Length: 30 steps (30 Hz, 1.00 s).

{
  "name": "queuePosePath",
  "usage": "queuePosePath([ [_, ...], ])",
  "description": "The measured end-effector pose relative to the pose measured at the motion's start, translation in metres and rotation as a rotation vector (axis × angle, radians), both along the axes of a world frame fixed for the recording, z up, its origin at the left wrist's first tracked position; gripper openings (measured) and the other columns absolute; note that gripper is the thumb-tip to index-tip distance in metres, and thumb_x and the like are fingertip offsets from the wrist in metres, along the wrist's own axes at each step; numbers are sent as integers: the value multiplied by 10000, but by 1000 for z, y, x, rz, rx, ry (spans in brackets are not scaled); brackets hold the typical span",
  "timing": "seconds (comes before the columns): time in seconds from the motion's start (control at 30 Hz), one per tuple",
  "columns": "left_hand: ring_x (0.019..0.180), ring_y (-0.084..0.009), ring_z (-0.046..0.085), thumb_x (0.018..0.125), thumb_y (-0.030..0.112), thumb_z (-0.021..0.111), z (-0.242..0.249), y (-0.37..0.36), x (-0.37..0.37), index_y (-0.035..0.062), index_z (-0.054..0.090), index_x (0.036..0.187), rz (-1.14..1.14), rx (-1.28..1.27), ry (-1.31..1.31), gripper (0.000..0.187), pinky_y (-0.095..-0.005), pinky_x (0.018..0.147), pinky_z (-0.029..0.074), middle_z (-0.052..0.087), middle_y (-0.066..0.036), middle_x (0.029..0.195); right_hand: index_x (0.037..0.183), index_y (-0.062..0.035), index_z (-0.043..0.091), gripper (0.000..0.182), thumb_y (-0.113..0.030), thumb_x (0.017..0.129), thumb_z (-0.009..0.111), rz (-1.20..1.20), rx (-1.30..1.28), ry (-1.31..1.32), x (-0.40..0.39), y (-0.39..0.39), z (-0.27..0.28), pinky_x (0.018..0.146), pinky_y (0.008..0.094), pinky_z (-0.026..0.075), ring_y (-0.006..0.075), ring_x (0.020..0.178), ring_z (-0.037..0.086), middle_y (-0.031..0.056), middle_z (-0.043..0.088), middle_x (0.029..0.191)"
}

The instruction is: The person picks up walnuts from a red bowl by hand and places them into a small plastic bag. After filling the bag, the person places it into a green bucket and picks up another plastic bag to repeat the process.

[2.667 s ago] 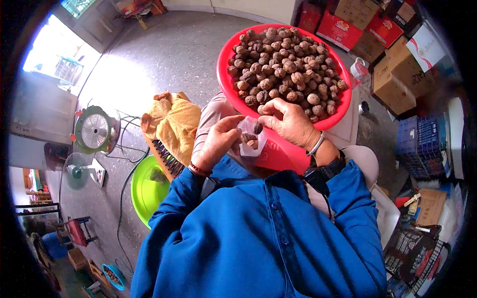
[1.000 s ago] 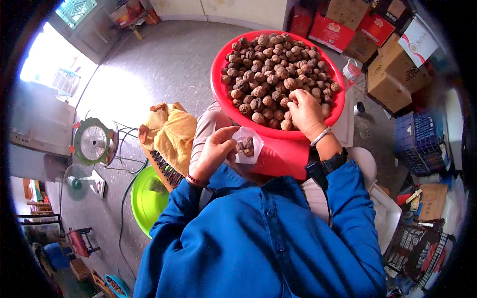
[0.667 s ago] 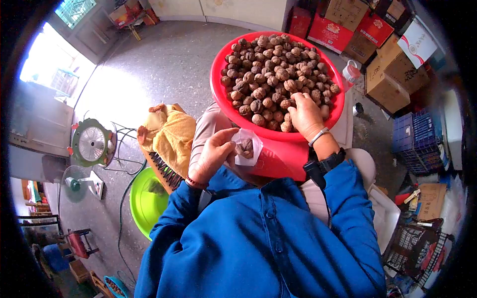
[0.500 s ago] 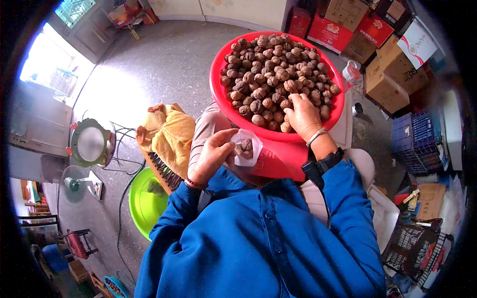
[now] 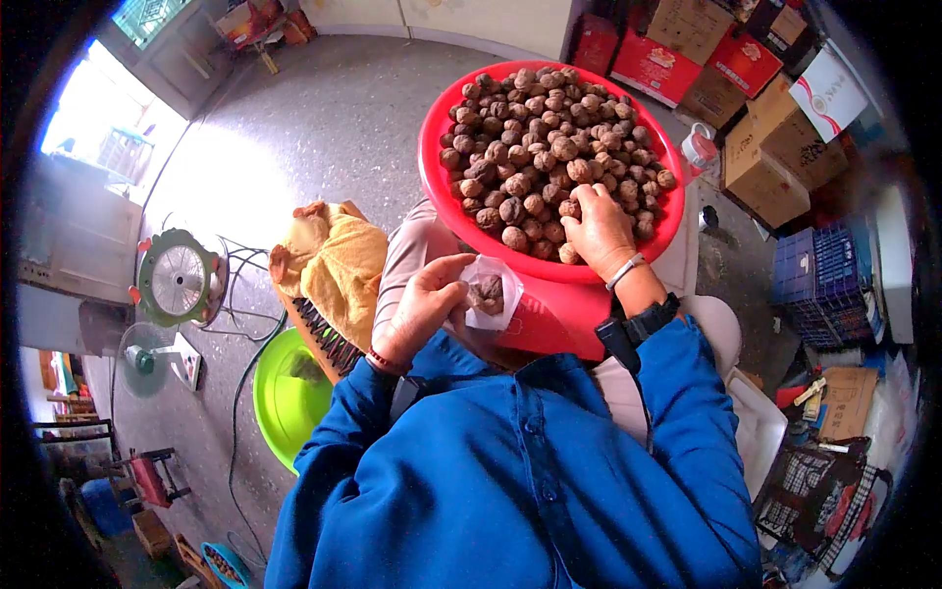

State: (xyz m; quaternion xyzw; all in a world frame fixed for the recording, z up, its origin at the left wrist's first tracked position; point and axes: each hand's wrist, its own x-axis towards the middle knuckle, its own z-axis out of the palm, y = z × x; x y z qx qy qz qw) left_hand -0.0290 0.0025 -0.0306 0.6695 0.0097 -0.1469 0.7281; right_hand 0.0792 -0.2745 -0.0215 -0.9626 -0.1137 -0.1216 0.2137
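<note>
A red basin (image 5: pixel 432 167) heaped with brown walnuts (image 5: pixel 535 147) stands in front of me. My left hand (image 5: pixel 424 304) pinches the edge of a small whitish see-through plastic bag (image 5: pixel 508 280), its mouth spread open, with brown walnuts (image 5: pixel 485 294) inside. Over the near right part of the basin, my right hand (image 5: pixel 601 234) reaches down with bent fingers closed on a walnut (image 5: pixel 569 208). The fingertips partly hide where they meet it. Beneath the basin is a red support (image 5: pixel 559 319).
To the left sit a yellow cloth (image 5: pixel 343 260), a bright green basin (image 5: pixel 285 393) and a round fan (image 5: pixel 179 280) with cables on the floor. Cardboard boxes (image 5: pixel 770 162), a red-lidded jug (image 5: pixel 699 149) and a blue crate (image 5: pixel 810 285) stand at the right.
My right fingers have closed a little around a walnut at the basin's near right. The left hand keeps the bag in almost the same place. The view has shifted slightly.
</note>
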Motion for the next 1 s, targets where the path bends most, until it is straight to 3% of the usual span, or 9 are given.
queuePosePath([
  [0.07,1041,-128,616,920,61,573,-1,4,0,21,566,1401,-34,80,71,483,-278,904,511,653,-72,1278,1019,-51,610,331,-151,760,792,6,-2,-8,-1,1,1,827,504,543,418,951,654,192,623,1052],
  [0.1,1041,-128,616,920,61,573,-2,4,0,21,566,1401,-30,81,76,483,-278,904,511,653,-72,1278,1027,-45,609,337,-140,756,784,10,-3,-16,-3,1,2,833,497,542,419,957,650,194,629,1047],
  [0.17,682,-114,625,897,33,543,-2,0,1,-42,532,1372,-9,14,-7,481,-248,505,533,647,-52,903,1042,-40,608,341,-132,758,773,64,71,-1,-5,3,4,836,489,541,419,957,648,200,635,1044],
  [0.33,679,-107,625,898,28,537,-1,-1,1,-37,527,1380,13,1,-11,486,-246,510,541,658,-59,944,1019,-19,655,298,-164,791,779,278,407,186,-18,16,18,845,445,545,388,944,664,210,676,1000],
  [0.47,636,-105,627,915,30,532,1,-2,0,-37,517,1389,-17,16,-18,479,-244,506,539,676,-72,993,1051,-23,677,267,-147,836,774,378,596,358,-36,30,32,791,355,566,244,858,706,147,694,963],
  [0.6,633,-107,628,922,30,533,-5,-2,0,-39,520,1383,6,-19,-12,466,-249,500,540,674,-74,974,1064,-25,678,270,-135,836,774,593,602,310,-44,39,33,781,340,567,210,856,707,115,698,948],
  [0.63,634,-108,627,922,31,536,-5,-2,1,-40,520,1382,8,-30,-3,466,-251,498,540,673,-76,967,1140,-34,676,291,-95,870,767,575,472,338,-46,38,34,761,289,554,129,820,666,70,701,924],
  [0.93,647,-118,619,925,37,543,3,1,1,-18,525,1391,10,15,73,470,-260,515,558,647,-57,893,1058,-21,676,206,-126,897,748,304,421,318,-34,24,33,714,294,547,140,775,653,82,713,920],
  [1.0,670,-129,626,924,38,553,3,2,0,-17,519,1400,5,-4,87,481,-259,522,562,650,-68,898,947,-34,674,219,-232,905,758,295,397,130,-29,20,25,736,424,545,265,776,683,155,702,869],
])
